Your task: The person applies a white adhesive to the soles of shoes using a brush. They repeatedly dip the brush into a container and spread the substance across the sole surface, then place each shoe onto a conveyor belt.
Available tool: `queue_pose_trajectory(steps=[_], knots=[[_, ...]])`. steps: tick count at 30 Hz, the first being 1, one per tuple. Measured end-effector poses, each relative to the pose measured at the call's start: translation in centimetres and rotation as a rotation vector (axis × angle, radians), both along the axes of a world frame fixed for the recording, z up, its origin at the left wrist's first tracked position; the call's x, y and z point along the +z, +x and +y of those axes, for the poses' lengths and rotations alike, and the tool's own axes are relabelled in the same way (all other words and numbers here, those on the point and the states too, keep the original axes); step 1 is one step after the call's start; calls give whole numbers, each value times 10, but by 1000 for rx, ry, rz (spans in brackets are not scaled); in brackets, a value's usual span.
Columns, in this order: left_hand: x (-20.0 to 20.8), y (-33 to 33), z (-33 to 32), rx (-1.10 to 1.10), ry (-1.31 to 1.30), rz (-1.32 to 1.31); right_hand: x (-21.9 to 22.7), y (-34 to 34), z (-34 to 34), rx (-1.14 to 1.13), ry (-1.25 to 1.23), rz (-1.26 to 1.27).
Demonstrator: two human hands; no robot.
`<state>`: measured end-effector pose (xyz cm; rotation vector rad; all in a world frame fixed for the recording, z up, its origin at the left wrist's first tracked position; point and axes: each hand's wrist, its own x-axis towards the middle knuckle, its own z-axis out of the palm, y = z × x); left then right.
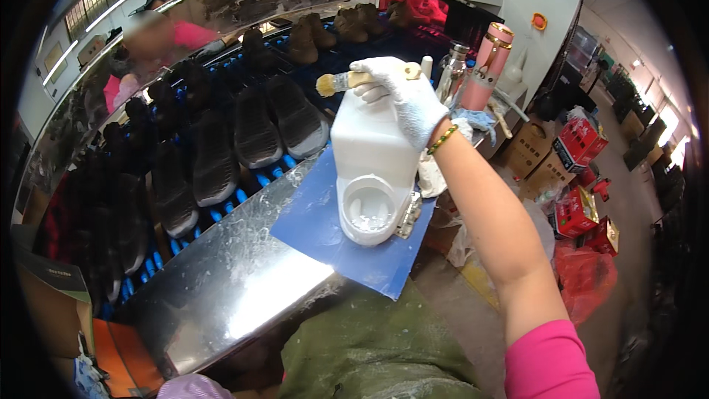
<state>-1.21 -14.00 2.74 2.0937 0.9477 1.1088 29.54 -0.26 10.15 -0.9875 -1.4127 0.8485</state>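
Note:
My right hand (410, 100), in a white knitted glove, is closed round a wide paint brush (339, 83) with pale bristles pointing left. The hand is over the top of a white plastic container (369, 140), touching it or just above; which one I cannot tell. Low on the container's near side is a round open cup (368, 205) with whitish residue inside. The container stands upright on a blue sheet (314, 233) at the corner of a metal worktop (255, 270). My left hand is out of sight; only a bit of lilac cloth shows at the bottom left.
Several dark shoe soles (214, 155) lie on blue rollers (275, 170) to the left, with brown shoes (303, 41) behind. A pink flask (487, 63) and a steel bottle (452, 70) stand back right. Red boxes (576, 210) sit on the floor; a person (173, 33) is across the line.

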Motion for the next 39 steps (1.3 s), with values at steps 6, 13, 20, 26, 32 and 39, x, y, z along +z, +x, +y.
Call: queue_pose_trajectory(steps=[6,13,20,26,32,39], knots=[[12,-37,19,184,156,7,1,1,-5,-20,71,20],[-24,0,149,295,551,342,1,-1,-9,-13,108,-16],[-61,-6,260,293,-304,831,6,-10,-14,-42,60,19],[-66,-24,248,342,-107,962,10,-10,-20,-17,99,-21],[-17,-18,234,306,-308,1087,3,-6,-16,11,177,-46],[-22,117,263,256,-165,1017,9,-8,-20,-15,141,-72]])
